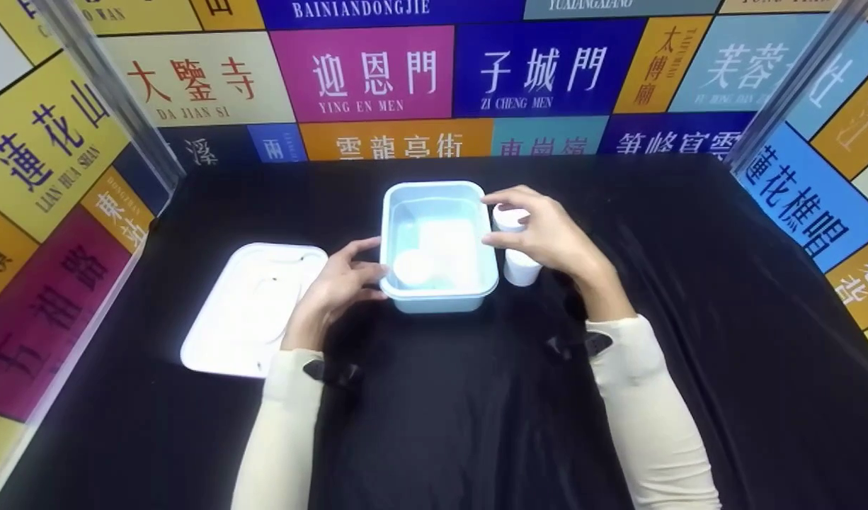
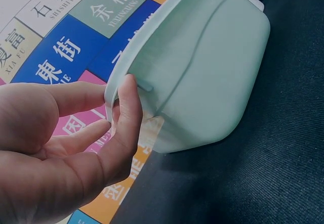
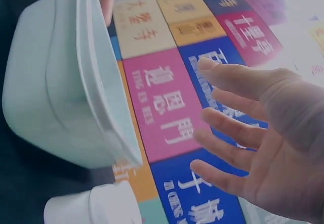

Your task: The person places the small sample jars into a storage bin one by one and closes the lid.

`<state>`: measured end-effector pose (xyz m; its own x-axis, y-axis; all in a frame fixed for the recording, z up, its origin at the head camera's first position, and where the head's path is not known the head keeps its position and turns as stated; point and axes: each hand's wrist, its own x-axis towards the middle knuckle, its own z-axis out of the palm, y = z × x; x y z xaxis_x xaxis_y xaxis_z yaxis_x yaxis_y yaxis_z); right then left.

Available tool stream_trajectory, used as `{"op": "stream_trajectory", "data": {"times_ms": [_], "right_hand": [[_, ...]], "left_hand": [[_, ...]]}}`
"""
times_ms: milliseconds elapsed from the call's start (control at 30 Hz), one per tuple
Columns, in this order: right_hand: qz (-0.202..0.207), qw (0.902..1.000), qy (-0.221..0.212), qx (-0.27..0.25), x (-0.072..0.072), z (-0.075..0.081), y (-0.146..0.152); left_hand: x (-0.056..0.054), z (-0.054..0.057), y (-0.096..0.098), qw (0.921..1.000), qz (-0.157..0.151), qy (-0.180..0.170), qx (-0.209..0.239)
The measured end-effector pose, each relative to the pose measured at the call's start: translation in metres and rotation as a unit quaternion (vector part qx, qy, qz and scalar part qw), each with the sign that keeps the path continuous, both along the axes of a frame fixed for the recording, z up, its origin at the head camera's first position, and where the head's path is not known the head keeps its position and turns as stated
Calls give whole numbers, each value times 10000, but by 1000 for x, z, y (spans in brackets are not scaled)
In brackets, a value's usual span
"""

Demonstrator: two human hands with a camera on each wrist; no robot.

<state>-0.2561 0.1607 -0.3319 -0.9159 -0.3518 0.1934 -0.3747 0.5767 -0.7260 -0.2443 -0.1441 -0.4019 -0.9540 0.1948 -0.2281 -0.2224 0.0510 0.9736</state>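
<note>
Head view, reading from the left: a flat white lid [image 1: 239, 312] with rounded corners lies on the desk [image 1: 434, 411], which is covered in black cloth, at about eight o'clock from the pale blue-green tub [image 1: 441, 304]. Just beside the lid, the left hand [image 1: 338, 280] reaches the tub between eight and nine o'clock; its own wrist view shows the rim pinched between the digits. At the middle of the scene comes the tub, open side up, with a round white thing [image 1: 414, 268] near seven o'clock inside it. Past the rim stand two white jars, the farther jar [image 1: 510, 217] between two and three o'clock and the nearer jar [image 1: 522, 268] between three and four. Over on that side, near three o'clock, is the right hand [image 1: 547, 230], partly in front of both jars; the right wrist view shows its thumb and fingers spread apart, with a gap between their tips and the tub. Both forearms wear cream sleeves [image 1: 282, 432] and come in from five and seven o'clock. Toward twelve o'clock rises a wall of coloured panels [image 1: 363, 74] lettered with Chinese characters.
</note>
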Motion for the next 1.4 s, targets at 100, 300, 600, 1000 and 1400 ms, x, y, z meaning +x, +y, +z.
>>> {"op": "stream_trajectory", "data": {"times_ms": [100,300,600,1000,1400], "right_hand": [[-124,9998,-50,-141,-1,-8,13],[-319,9982,-295,-423,-1,-26,30],[-547,9963,-595,-305,-8,-45,39],[-708,9918,-804,698,-13,-58,42],[-680,9889,-781,1065,-16,-70,44]], "left_hand": [[0,-1,0,10000,12,-9,23],[0,-3,1,10000,15,-27,11],[0,0,-1,10000,0,-9,-37],[1,-1,-4,9999,39,20,-99],[0,-1,-1,10000,27,23,-48]]}}
